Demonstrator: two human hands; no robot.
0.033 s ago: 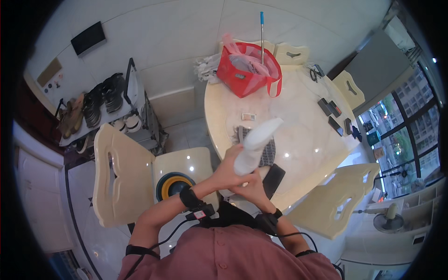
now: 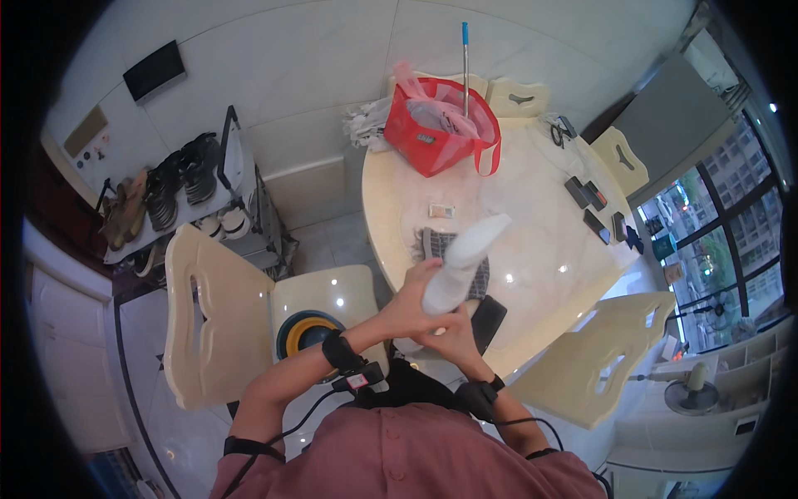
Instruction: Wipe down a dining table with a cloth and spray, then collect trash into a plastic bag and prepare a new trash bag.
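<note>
White object [image 2: 465,261], long axis forward-right, left grip [image 2: 409,304] clamping it, right grip [image 2: 455,338] unclear

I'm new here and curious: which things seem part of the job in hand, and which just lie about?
Apparently in use:
white tapered object
left hand, holding it
right hand, close by

Probably lying about:
red open-topped bag
black shoes

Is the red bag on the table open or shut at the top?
Open: the red bag has a gaping mouth, with pink plastic showing inside.
</note>
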